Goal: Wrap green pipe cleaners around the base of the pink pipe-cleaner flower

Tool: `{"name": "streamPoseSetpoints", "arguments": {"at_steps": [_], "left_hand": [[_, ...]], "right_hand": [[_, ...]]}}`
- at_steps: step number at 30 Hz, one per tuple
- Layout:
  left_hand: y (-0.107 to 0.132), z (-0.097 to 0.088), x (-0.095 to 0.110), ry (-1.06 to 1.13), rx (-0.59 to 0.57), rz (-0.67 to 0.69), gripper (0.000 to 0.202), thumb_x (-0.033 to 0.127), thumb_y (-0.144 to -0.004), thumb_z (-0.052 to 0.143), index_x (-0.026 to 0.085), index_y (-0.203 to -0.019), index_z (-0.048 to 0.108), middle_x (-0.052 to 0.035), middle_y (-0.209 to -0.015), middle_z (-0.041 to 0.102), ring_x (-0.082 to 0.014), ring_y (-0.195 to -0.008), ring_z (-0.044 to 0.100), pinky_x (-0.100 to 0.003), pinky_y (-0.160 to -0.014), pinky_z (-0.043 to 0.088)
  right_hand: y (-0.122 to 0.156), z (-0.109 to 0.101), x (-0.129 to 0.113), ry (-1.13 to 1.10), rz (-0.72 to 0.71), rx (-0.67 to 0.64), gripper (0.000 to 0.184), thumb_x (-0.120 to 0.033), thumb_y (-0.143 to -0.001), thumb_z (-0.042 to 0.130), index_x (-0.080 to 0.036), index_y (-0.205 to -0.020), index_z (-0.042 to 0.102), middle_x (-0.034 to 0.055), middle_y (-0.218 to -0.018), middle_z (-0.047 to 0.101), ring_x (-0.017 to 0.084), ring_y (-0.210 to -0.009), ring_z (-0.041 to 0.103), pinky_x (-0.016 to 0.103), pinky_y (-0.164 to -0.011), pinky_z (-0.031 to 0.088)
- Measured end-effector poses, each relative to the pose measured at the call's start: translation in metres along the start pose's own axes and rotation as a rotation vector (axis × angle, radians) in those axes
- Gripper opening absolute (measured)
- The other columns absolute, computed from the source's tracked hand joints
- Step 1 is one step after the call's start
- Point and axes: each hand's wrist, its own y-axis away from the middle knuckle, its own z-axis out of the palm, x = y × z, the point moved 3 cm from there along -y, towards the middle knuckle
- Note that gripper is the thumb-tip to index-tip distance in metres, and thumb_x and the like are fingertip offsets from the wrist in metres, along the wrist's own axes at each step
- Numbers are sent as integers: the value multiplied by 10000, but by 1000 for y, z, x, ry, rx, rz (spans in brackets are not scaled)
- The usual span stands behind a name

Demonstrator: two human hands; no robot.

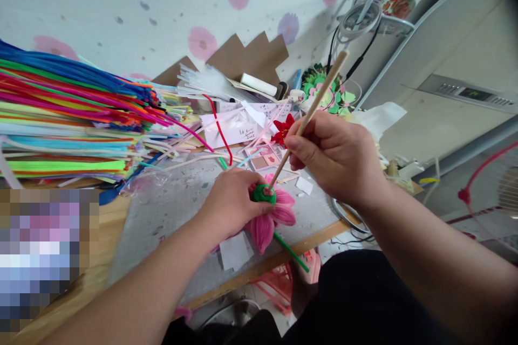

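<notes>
One left hand [232, 199], its thumb and forefinger bent narrowly around the green centre [259, 193] of a pink flower [263, 230], the thumb on the near side; the other fingers are largely hidden behind the hand. One pink flower, fuzzy-petalled, held over the near part of a grey work mat [162, 210], petals spread toward the right and the near edge. One right hand [343, 156], thumb and fingertips closed together on a pale wooden stick [324, 89], which slants down to the left, its lower tip touching the green centre. One green strip [297, 259], showing from beneath the petals and reaching past the mat's near edge; whether it joins the flower cannot be told. White paper pieces [235, 250], beside the petals on the left. One red flower [283, 129], beyond the right fingertips. Bundled coloured strips [73, 97], stacked at far left.
</notes>
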Motion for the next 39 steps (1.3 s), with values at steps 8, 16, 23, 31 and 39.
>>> {"name": "streamPoseSetpoints", "arguments": {"at_steps": [8, 16, 23, 31, 39], "left_hand": [[-1, 0, -2, -25, 34, 22, 255, 420, -621, 738, 260, -810, 673, -5, -774, 642, -216, -767, 547, -314, -645, 338], [-1, 0, -1, -44, 35, 33, 296, 468, -629, 718, 252, -829, 684, -23, -786, 651, -232, -778, 561, -328, -657, 360], [-1, -3, 3, -27, 39, 20, 211, 393, -616, 738, 247, -761, 693, -18, -730, 653, -232, -750, 574, -332, -664, 368], [-3, 2, -1, 39, 54, 12, 220, 355, -603, 754, 254, -793, 708, -8, -752, 686, -232, -751, 592, -347, -715, 389], [36, -60, 18, 274, 552, -13, 324, 477, -737, 639, 244, -963, 645, -18, -961, 657, -239, -928, 571, -351, -828, 419]], "right_hand": [[-5, -11, -5, -60, 29, 25, 107, -220, -857, 553, -196, -753, 547, -37, -573, 559, 101, -517, 551, 238, -506, 420], [-3, -1, -2, 45, 10, -31, 120, -203, -833, 555, -171, -718, 560, -23, -568, 578, 103, -523, 539, 239, -505, 395], [-4, 9, -1, 109, 36, -117, 169, -244, -816, 584, -168, -666, 566, -34, -498, 538, 79, -447, 461, 220, -460, 329], [12, 16, 8, 68, 141, -167, 129, -227, -829, 552, -143, -734, 579, -16, -532, 582, 87, -456, 518, 209, -460, 363], [44, -28, -29, 67, -219, 73, 109, -117, -836, 553, -184, -893, 617, 30, -745, 703, 132, -649, 662, 237, -591, 516]]}}
